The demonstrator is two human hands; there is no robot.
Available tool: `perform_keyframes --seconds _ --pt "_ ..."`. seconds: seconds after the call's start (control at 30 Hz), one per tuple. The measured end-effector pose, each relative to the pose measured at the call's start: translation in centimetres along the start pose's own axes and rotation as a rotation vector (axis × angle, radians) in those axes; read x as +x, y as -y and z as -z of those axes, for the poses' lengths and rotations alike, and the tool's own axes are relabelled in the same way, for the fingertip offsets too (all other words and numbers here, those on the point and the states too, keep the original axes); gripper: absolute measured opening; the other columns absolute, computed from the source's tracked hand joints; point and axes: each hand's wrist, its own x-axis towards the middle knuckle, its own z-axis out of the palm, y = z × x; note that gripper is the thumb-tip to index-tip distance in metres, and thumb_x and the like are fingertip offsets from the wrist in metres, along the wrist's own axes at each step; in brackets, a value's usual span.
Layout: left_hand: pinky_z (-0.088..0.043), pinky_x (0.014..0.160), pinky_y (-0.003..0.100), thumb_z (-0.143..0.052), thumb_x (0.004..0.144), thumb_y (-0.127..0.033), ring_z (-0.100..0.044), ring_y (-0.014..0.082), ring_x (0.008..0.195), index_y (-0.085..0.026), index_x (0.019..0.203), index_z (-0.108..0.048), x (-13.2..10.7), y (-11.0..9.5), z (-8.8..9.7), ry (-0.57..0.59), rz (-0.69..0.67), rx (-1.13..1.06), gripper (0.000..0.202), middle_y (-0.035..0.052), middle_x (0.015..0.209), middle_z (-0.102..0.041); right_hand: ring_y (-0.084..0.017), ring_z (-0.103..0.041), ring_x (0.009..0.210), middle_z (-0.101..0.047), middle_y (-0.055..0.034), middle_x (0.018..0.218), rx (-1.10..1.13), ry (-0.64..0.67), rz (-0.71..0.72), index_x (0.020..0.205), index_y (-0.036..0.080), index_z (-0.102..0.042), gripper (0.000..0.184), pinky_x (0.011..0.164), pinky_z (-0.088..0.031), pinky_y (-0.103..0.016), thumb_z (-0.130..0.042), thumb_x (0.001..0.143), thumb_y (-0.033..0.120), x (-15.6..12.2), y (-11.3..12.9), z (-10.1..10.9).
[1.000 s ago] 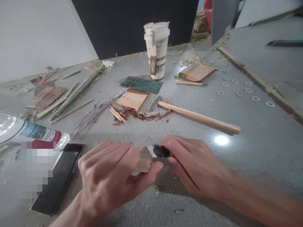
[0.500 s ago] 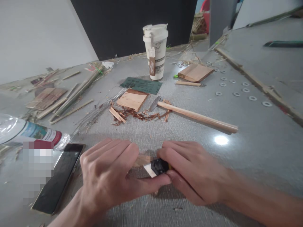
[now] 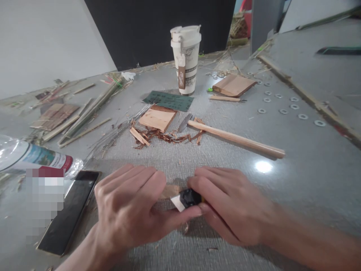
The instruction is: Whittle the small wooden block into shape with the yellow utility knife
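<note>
"Grip first: what has each hand got?"

"The left hand (image 3: 126, 205) is closed around a piece of wood (image 3: 170, 191), whose end pokes out toward the right. The right hand (image 3: 228, 201) is closed on a utility knife (image 3: 191, 197), fingers wrapped over the black nose."

"So the wood sits between the hands?"

"Yes, its bare end just behind the blade (image 3: 177, 203), as seen from the head. The left thumb (image 3: 183, 218) lies along the near side, its tip by the right thumb. I can't tell whether steel touches wood, or which edge is sharp."

"How would you cut well from there?"

"Check the thumb backs the spine, never the edge. Then I'd push with it, shallow and short, the right hand only setting the angle."

"And room around?"

"Fair, I'd judge. The smartphone (image 3: 70, 214) lies left of the left hand; beyond the hands are wood shavings (image 3: 165, 137) and a wooden-handled tool (image 3: 238, 138) on the table (image 3: 175, 162)."
</note>
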Motion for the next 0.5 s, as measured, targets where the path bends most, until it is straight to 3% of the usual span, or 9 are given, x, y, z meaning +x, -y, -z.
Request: perform_keyframes --seconds 0.13,0.3,0.4,0.5 --pt "-0.029 0.049 0.035 -0.07 0.08 -0.069 -0.038 0.0147 0.047 -0.023 0.059 -0.051 -0.3 0.2 -0.1 0.024 -0.003 0.015 0.054 -0.0034 0.049 -0.046 -0.015 -0.042 0.067 -0.052 -0.0002 0.077 -0.056 -0.042 0.008 0.093 0.016 -0.054 0.024 0.058 -0.032 -0.032 -0.036 0.105 0.026 0.0 0.2 0.0" --pt "-0.036 0.053 0.033 -0.08 0.079 -0.043 -0.044 0.0152 0.052 -0.02 0.07 -0.061 -0.7 0.3 -0.2 -0.03 -0.048 -0.037 0.031 -0.0017 0.057 -0.058 -0.015 -0.052 0.068 -0.059 -0.0011 0.084 -0.097 -0.029 -0.163 0.098 0.018 -0.052 0.019 0.059 -0.035 -0.031 -0.038 0.105 0.028 -0.2 -0.9 -0.1" --pt "-0.032 0.051 0.034 -0.076 0.08 -0.059 -0.04 0.0143 0.049 -0.022 0.059 -0.054 -0.6 0.3 -0.2 0.005 -0.021 -0.007 0.048 -0.0035 0.049 -0.048 -0.015 -0.053 0.067 -0.059 -0.0001 0.083 -0.076 -0.021 -0.218 0.099 0.019 -0.051 0.019 0.058 -0.034 -0.031 -0.035 0.105 0.027 -0.4 -1.5 0.2" --pt "-0.029 0.05 0.034 -0.069 0.077 -0.074 -0.037 0.0136 0.046 -0.022 0.051 -0.048 -0.4 0.2 -0.1 0.02 0.002 0.032 0.061 -0.0037 0.046 -0.042 -0.013 -0.048 0.064 -0.056 0.001 0.08 0.005 -0.021 -0.144 0.096 0.019 -0.049 0.019 0.057 -0.034 -0.03 -0.033 0.104 0.027 -0.5 -1.5 0.5"
